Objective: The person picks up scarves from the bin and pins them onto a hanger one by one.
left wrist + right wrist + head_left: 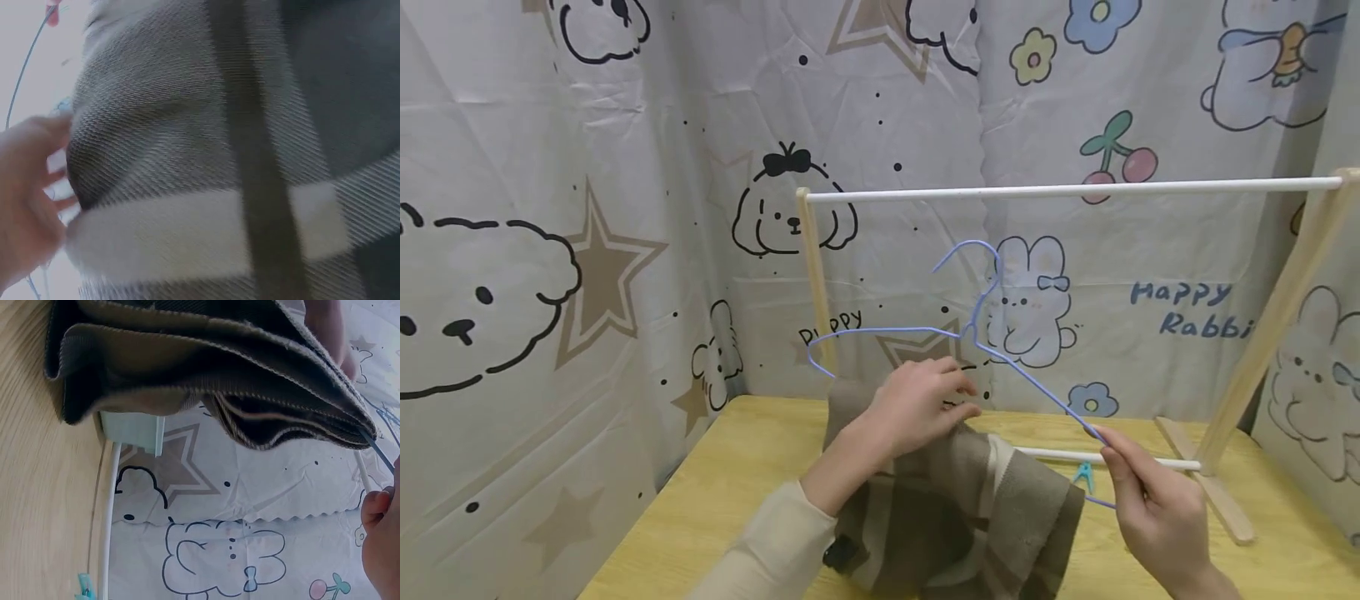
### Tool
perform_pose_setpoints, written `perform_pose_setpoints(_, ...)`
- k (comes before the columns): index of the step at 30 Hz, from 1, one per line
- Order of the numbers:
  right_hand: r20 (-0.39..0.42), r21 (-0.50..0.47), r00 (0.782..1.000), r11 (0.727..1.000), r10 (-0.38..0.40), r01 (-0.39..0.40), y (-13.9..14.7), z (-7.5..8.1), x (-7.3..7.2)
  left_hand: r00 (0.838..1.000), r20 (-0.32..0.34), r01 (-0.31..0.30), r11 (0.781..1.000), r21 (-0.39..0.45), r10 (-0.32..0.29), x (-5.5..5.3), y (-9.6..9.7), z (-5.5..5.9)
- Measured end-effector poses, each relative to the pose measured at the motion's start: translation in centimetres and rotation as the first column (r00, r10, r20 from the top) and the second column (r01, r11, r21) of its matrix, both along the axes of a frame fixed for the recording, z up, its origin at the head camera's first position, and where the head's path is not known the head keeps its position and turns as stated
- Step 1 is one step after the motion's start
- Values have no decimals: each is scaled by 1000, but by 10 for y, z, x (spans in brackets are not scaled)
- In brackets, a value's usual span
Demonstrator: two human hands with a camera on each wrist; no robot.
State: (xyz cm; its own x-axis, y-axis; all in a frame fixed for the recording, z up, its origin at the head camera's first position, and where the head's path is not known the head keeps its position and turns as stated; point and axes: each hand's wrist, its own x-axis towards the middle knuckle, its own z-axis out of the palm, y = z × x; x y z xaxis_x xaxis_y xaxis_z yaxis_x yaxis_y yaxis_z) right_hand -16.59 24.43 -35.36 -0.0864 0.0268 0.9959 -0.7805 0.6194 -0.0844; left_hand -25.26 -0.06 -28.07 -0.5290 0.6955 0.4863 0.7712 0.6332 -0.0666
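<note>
Knitted brown garment [955, 508] is bunched under the left hand [917, 408], fingers curled into its upper fold. Right hand [1157, 508] pinches the blue wire hanger [925, 333] at its lower arm; the hanger end should stay level with the left fingertips so the wire enters without snagging.

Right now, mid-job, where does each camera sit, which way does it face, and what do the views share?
Head: worn high, facing forward and down at the table; shows the left hand gripping the brown striped cloth and the right hand pinching the blue wire hanger below the rack.
Left wrist: close against the cloth; left fingers at the edge.
Right wrist: low by the tabletop, facing the cloth's folds; right fingers show.
Shared: all three show the cloth and the hanger wire.
</note>
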Motion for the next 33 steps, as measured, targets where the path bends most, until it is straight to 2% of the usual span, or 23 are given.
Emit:
perform_pose_setpoints(1,7,-5,1000,1000,-1,1,0,-1,1,995,-37,88,996,-22,-88,1,-2,-5)
perform_pose_setpoints(3,30,-13,1000,1000,-7,7,0,-2,4,967,-115,217,972,-94,-227,5,-5,-15)
perform_pose_setpoints(5,46,-20,999,1000,-5,6,0,-3,6,941,-163,269,947,-174,-297,8,-6,-23)
perform_pose_setpoints(8,43,-33,998,999,35,-33,0,-1,6,920,-235,259,935,-241,-315,11,-4,-30)
perform_pose_setpoints(11,21,-35,996,996,88,-87,-2,2,4,902,-270,280,932,-230,-337,8,-2,-32)
perform_pose_setpoints(14,30,-15,994,994,106,-106,-4,6,3,894,-247,339,924,-174,-375,5,-3,-29)
perform_pose_setpoints(17,41,16,995,995,94,-95,-4,11,2,893,-220,378,919,-107,-393,3,-6,-23)
perform_pose_setpoints(19,29,33,995,995,93,-93,-5,15,0,894,-236,376,924,-74,-382,3,-8,-19)
perform_pose_setpoints(22,-1,59,997,996,74,-74,-6,17,-2,887,-309,350,936,-36,-344,4,-10,-12)
perform_pose_setpoints(25,-48,77,997,996,55,-51,-7,17,-2,889,-365,311,950,35,-278,3,-11,-2)
perform_pose_setpoints(26,-61,84,997,996,49,-44,-9,16,-2,894,-376,286,956,65,-242,4,-13,2)
perform_pose_setpoints(28,-98,92,994,995,57,-48,-14,15,0,925,-348,204,972,119,-152,4,-14,8)
perform_pose_setpoints(29,-113,94,991,994,70,-59,-16,15,1,943,-318,141,982,123,-96,5,-14,11)
perform_pose_setpoints(31,-130,96,988,993,83,-71,-21,16,2,971,-241,10,996,84,11,5,-10,14)
perform_pose_setpoints(33,-142,89,987,994,81,-68,-24,17,1,982,-169,-82,997,-2,81,5,-6,13)
